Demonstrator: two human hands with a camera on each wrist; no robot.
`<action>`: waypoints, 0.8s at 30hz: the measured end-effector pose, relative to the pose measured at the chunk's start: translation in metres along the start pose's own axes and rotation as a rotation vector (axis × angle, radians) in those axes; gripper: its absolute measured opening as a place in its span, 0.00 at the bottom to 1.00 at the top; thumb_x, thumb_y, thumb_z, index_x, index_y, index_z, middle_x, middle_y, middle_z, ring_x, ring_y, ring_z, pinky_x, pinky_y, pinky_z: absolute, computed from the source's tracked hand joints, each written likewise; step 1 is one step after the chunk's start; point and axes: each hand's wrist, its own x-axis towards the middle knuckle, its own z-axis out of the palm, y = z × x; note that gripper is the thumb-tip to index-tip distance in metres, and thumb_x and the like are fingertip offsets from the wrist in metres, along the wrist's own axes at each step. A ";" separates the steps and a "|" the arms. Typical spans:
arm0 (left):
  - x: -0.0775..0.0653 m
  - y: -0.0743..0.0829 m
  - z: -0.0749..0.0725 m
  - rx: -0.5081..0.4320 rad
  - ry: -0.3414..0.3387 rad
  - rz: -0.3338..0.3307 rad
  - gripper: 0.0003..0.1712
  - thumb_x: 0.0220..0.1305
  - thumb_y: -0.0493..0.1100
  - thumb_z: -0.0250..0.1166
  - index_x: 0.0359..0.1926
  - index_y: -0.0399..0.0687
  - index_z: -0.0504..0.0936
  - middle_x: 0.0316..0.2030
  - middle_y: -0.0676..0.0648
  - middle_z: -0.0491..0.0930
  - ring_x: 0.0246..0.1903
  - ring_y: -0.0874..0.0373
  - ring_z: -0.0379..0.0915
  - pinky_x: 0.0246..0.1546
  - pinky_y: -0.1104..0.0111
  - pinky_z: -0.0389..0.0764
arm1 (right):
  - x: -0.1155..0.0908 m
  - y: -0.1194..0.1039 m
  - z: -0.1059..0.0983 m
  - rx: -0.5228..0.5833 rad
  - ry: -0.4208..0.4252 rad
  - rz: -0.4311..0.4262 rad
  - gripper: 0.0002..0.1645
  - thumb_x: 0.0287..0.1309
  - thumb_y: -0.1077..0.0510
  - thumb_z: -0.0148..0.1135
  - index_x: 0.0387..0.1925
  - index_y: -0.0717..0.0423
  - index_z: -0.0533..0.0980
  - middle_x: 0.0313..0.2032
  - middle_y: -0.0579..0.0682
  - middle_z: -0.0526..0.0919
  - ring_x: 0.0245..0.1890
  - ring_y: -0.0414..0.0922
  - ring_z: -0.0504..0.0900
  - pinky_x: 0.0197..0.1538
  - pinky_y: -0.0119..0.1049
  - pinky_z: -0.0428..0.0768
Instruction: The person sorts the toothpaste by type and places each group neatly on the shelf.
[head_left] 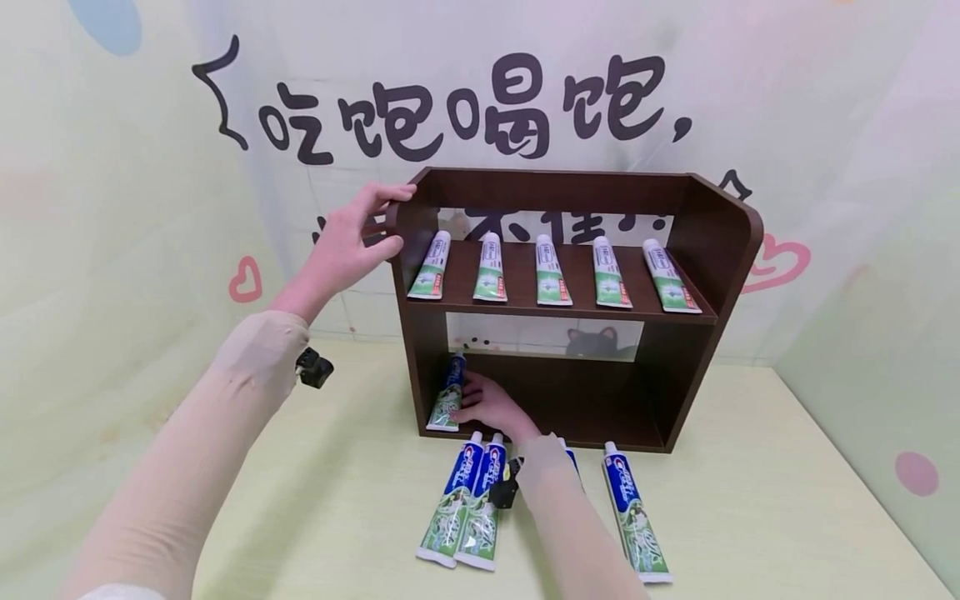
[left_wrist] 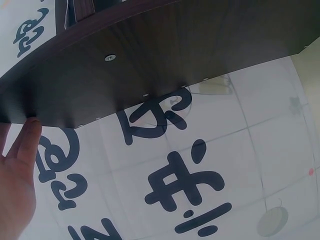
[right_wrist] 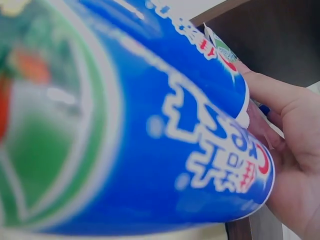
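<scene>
The toothpaste tube [head_left: 444,402] leans inside the rack [head_left: 555,192], lower left. The right hand [head_left: 497,407] has its grip pinched on the tube's edge; align before releasing. The left hand [head_left: 343,246], fingers loosely extended, steadies the rack's upper left.

Two blue-and-green toothpaste tubes with white lettering and red logos [right_wrist: 200,155] fill the foreground, side by side, their near parts blurred. Beyond them, the right hand [right_wrist: 295,145] holds a third tube with a green-and-white flat end [right_wrist: 222,48], that end close to the front edge of a dark brown wooden shelf [right_wrist: 285,37]; the fingers are mostly hidden.
</scene>
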 end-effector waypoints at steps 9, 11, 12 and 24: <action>0.000 0.001 0.000 0.005 0.008 0.000 0.27 0.59 0.31 0.59 0.61 0.49 0.72 0.67 0.54 0.74 0.64 0.56 0.72 0.64 0.57 0.77 | 0.003 0.002 0.003 -0.010 0.027 -0.009 0.50 0.52 0.63 0.72 0.74 0.58 0.58 0.57 0.60 0.76 0.55 0.53 0.79 0.61 0.46 0.81; 0.000 0.001 0.000 0.005 0.005 -0.002 0.27 0.60 0.31 0.59 0.61 0.49 0.72 0.67 0.54 0.73 0.64 0.56 0.72 0.64 0.58 0.77 | 0.004 0.003 0.004 -0.017 0.032 -0.005 0.50 0.52 0.63 0.72 0.74 0.58 0.59 0.57 0.60 0.76 0.54 0.53 0.79 0.61 0.46 0.81; 0.000 0.001 0.000 0.005 0.004 -0.003 0.27 0.60 0.31 0.59 0.61 0.49 0.72 0.67 0.54 0.73 0.64 0.56 0.72 0.64 0.58 0.77 | 0.004 0.003 0.004 -0.022 0.036 -0.003 0.50 0.52 0.63 0.72 0.74 0.58 0.59 0.57 0.60 0.76 0.54 0.52 0.79 0.61 0.46 0.81; 0.001 0.001 -0.001 0.003 -0.004 -0.005 0.27 0.60 0.31 0.59 0.61 0.47 0.72 0.67 0.53 0.73 0.64 0.55 0.72 0.64 0.57 0.78 | 0.008 -0.001 0.008 -0.081 0.062 -0.008 0.47 0.53 0.63 0.71 0.73 0.57 0.61 0.57 0.60 0.75 0.53 0.52 0.80 0.58 0.45 0.82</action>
